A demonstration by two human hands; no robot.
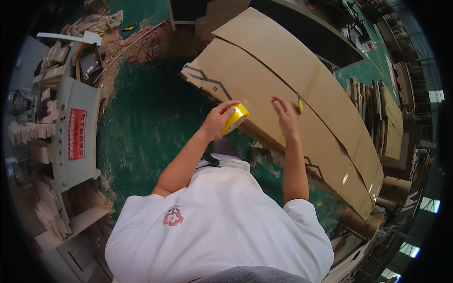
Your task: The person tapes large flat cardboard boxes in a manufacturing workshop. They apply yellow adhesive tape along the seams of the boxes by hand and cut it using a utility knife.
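A roll of yellow packing tape is gripped in my left hand, over the near edge of a long, flat cardboard box. A short clear end of tape seems to stand off the roll's far side. My right hand is above the box, to the right of the roll and apart from it. Its fingers are stretched out and nothing shows in them. Just right of those fingers, a small yellow-handled cutter lies on the cardboard near a long seam between two flaps.
A grey machine with a red sign stands at the left, beside stacked wooden pieces. Wood shavings and a long thin rod lie on the green floor. Upright boards and cardboard rolls are at the right. A dark panel is behind the box.
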